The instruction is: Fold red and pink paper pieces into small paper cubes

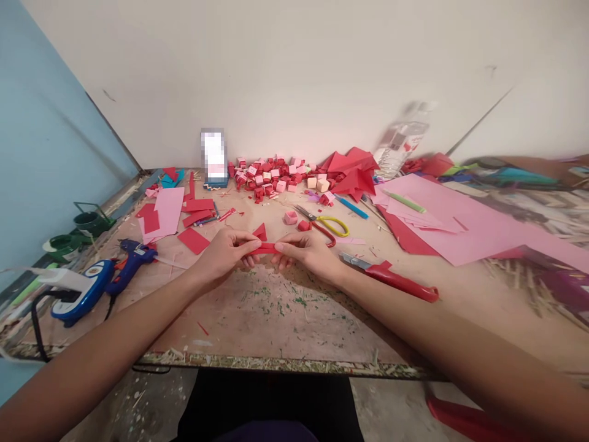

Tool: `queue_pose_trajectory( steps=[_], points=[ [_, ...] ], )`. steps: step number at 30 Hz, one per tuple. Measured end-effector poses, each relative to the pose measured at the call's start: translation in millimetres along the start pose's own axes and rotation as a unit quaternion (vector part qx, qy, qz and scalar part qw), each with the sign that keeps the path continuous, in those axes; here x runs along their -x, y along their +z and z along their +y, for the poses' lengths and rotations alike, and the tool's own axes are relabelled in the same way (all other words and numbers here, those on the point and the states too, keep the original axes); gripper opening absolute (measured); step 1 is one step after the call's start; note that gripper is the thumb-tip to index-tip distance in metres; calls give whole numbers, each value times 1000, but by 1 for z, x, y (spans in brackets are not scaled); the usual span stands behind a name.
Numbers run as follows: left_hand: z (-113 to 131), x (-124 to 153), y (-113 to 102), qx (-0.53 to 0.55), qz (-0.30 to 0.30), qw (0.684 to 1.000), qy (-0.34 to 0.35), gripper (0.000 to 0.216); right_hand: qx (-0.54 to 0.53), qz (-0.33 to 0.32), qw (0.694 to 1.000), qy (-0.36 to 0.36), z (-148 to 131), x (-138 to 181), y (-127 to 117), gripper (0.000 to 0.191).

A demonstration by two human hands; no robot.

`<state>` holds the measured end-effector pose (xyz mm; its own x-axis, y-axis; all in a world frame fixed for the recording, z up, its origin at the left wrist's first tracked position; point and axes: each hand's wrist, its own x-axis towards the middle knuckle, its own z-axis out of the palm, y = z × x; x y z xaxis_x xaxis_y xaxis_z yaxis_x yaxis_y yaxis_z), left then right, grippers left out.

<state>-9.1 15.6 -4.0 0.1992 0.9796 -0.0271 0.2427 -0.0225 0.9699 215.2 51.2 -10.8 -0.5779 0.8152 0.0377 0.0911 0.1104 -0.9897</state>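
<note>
Mid-worktop, just above the surface, left hand [224,253] and right hand [307,250] pinch opposite ends of a red paper strip [264,248]; fingers of both closed on it, thumbs on top, strip held taut and roughly level between them, likely so a fold or crease can be worked along it. Small red triangular piece [260,231] sits just behind the strip, touching or nearly so, can't tell. Tools are parked within reach of the right hand: scissors [326,225] with yellow and red handles just beyond it, red-handled utility knife [391,276] beside the right wrist, blade end pointing toward the hands. Blue glue gun [131,263] lies off to the left near the worktop [276,319] edge, cord trailing over the side. Pile of small red and pink paper cubes [271,175] is pushed back against the wall, well apart from the hands. Large pink sheets [460,221] cover the right side. Open room: bare patch between the forearms down to the near edge, only green flecks on it. Left edge is crowded, right is covered in paper.
</note>
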Motion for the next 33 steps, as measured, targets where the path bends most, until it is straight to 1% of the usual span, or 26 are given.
queue_pose_trajectory(
  steps=[4,7,10,15,19,22,25,29,33],
  points=[
    [3,5,2,-17,-16,1000,15,25,9,-3,1000,-6,3,1,1,36],
    [7,8,5,-58,-23,997,44,25,13,-8,1000,-7,5,1,1,36],
    [8,8,7,-87,-22,995,53,27,16,-17,1000,-7,6,2,1,38],
    [9,6,7,-102,-17,993,52,27,7,-19,1000,-6,6,1,0,37],
    [14,9,6,-125,-12,990,71,27,-3,-27,1000,2,4,-1,-1,36],
    [15,11,3,-144,-4,983,110,20,-19,-21,1000,7,3,-1,-2,41],
    [12,10,-1,-181,-11,968,172,26,-38,-10,999,10,3,-1,-2,44],
    [10,8,-2,-240,-17,941,239,9,-56,-2,998,15,3,0,-2,41],
    [5,6,-3,-253,-5,926,280,9,-67,-2,998,19,2,0,-2,39]
  ],
)
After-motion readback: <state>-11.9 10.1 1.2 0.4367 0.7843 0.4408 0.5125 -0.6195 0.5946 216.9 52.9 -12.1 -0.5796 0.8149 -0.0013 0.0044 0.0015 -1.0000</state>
